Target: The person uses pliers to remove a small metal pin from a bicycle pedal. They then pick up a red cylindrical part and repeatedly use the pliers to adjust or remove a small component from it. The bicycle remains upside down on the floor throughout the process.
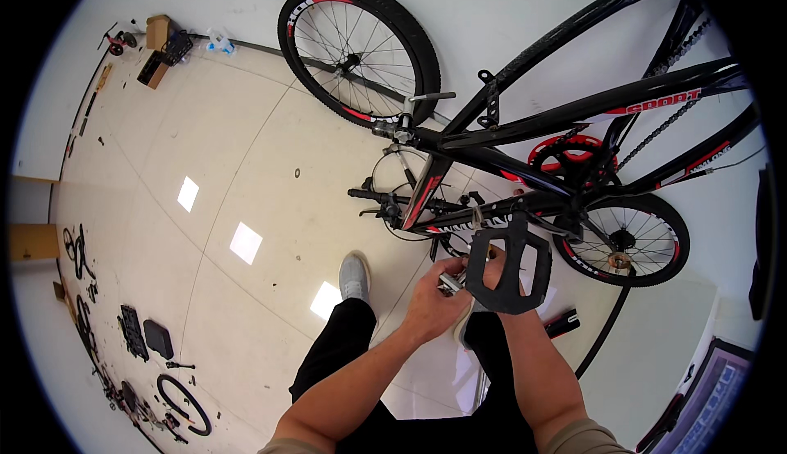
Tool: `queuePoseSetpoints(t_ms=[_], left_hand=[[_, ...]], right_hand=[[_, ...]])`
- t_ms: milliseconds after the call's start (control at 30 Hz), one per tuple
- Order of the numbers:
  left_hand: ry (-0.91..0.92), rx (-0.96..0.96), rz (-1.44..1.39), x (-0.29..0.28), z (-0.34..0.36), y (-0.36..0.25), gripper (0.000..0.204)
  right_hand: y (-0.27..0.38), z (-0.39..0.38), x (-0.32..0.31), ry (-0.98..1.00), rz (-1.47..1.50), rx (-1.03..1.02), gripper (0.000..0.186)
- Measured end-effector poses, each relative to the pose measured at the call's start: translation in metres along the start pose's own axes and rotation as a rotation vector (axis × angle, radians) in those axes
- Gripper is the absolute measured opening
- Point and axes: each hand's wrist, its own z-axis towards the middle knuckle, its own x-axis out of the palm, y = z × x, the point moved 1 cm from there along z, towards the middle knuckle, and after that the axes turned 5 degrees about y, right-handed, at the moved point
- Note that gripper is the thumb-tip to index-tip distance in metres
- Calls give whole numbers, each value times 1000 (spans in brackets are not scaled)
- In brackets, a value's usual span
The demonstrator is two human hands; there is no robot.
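Observation:
A black bicycle frame [541,118] with red and white markings stretches across the upper right. A black pedal [510,267] sticks out below its lower tube, in front of my right hand. My left hand [438,300] is closed around a small silver metal part [450,280] just left of the pedal. Partly covered by the pedal, my right hand [494,269] has its fingers bent in close to the same spot; what they grip is hidden. Beyond the frame's bottom bracket sits a red chainring [602,146] with a chain.
One wheel [358,52] leans on the wall at the top; another wheel [627,241] stands at right. Handlebars [377,200] hang under the frame. A cardboard box [157,31], a black tool case [158,339] and a tyre [184,405] lie leftward. A screen [720,396] stands lower right.

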Motion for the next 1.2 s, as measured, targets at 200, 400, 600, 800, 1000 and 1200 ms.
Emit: queuePoseSetpoints(t_ms=[200, 400, 600, 800, 1000, 1200], left_hand=[[-5, 51, 95, 0, -3, -1, 49], [-2, 41, 117, 2, -6, -1, 31], [38, -18, 118, 0, -6, -2, 26], [48, 76, 53, 6, -6, -5, 38], [185, 111, 232, 8, -10, -12, 47], [267, 259, 335, 7, -26, -11, 53]], right_hand=[[-12, -3, -3, -66, -502, -385, 28], [-43, -8, 11, -115, -118, -143, 36], [-63, -12, 13, -160, -321, -246, 40], [-58, -12, 6, -97, -327, -34, 35], [-26, -17, 6, -189, 520, 508, 62], [-2, -27, 8, -217, 763, 647, 39]])
